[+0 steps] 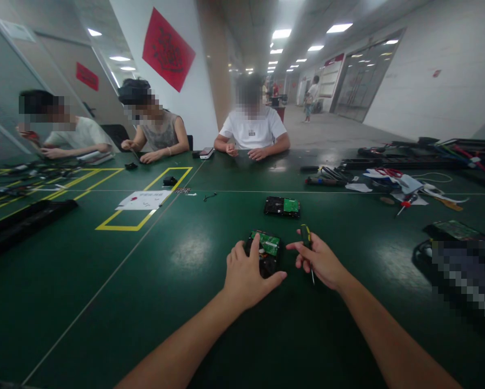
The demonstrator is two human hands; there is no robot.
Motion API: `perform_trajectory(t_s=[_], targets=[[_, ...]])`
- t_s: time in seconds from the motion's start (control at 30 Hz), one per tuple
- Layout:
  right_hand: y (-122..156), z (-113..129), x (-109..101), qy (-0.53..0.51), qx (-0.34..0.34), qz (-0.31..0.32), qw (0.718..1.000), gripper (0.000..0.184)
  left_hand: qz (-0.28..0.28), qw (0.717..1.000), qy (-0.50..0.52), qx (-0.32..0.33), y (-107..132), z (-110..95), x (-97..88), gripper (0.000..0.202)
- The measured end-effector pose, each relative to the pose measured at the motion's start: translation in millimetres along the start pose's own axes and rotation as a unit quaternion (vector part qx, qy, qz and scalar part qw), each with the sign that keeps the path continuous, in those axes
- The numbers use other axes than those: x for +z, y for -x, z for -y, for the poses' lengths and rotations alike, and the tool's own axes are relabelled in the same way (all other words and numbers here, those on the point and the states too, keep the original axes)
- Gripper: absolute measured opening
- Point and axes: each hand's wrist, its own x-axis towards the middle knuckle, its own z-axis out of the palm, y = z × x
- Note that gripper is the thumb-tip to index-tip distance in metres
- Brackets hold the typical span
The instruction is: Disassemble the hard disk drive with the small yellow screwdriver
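Observation:
A black hard drive with a green circuit board (270, 246) lies on the table before me. My left hand (244, 276) is laid over its left side, the index finger on top and the thumb along the near edge, holding it. Part of the drive is hidden under the fingers. In my right hand (322, 263), just right of the drive, is a screwdriver (305, 235) with a yellow and black handle. Its thin shaft points down, apart from the drive. A second hard drive (281, 207), also with a green board, rests farther back.
Cables and tools, with a red screwdriver (405, 204), lie on the green table (185, 313) at the right. A white sheet (143, 200) is near yellow tape at the left. A dark long part (27, 224) lies far left. Several people sit across the table.

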Motion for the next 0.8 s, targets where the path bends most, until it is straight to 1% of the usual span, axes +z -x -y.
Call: perform_trajectory(t_s=[0.07, 0.1, 0.17, 0.23, 0.3, 0.37, 0.47, 0.57, 0.63, 0.7, 0.77, 0.8], targets=[[-3.9, -2.5, -3.8, 0.006, -0.027, -0.024, 0.999, 0.066, -0.003, 0.999, -0.033, 0.01, 5.9, -8.8, 7.5, 0.118], [-5.9, -3.5, -4.4, 0.011, -0.035, -0.035, 0.999, 0.067, -0.005, 0.999, -0.047, 0.013, 7.6, -12.2, 10.2, 0.118], [-10.6, -4.6, -3.4, 0.018, -0.041, -0.056, 0.997, 0.063, -0.007, 0.998, -0.068, 0.013, 8.2, -15.3, 12.9, 0.11], [-16.9, -2.8, -1.4, 0.02, -0.046, -0.075, 0.996, 0.055, -0.003, 0.997, -0.077, 0.023, 6.2, -12.8, 12.4, 0.1], [-24.4, 3.7, 0.5, 0.021, -0.057, -0.092, 0.994, 0.049, 0.004, 0.996, -0.079, 0.04, 3.0, -4.9, 9.3, 0.094], [-32.2, 15.7, 2.6, 0.038, -0.084, -0.102, 0.991, 0.046, 0.024, 0.994, -0.075, 0.08, -0.6, 6.8, 4.4, 0.089], [-42.5, 40.2, 8.8, 0.093, -0.117, -0.074, 0.986, 0.049, 0.056, 0.985, -0.075, 0.145, -5.1, 24.7, -3.4, 0.089], [-48.6, 63.1, 18.5, 0.129, -0.176, -0.038, 0.975, 0.054, 0.06, 0.978, -0.082, 0.184, -7.6, 35.8, -7.4, 0.089], [-49.1, 73.7, 24.8, 0.18, -0.227, -0.022, 0.957, 0.055, 0.051, 0.975, -0.083, 0.198, -8.2, 38.6, -7.2, 0.08], [-46.6, 79.9, 29.4, 0.275, -0.271, -0.026, 0.922, 0.052, 0.041, 0.975, -0.08, 0.202, -8.5, 39.5, -5.8, 0.072], [-42.1, 82.2, 32.0, 0.343, -0.29, -0.04, 0.892, 0.048, 0.032, 0.975, -0.078, 0.203, -9.1, 39.9, -4.0, 0.068], [-39.7, 82.1, 32.7, 0.357, -0.298, -0.044, 0.884, 0.046, 0.029, 0.975, -0.079, 0.205, -9.6, 40.2, -3.3, 0.067]])
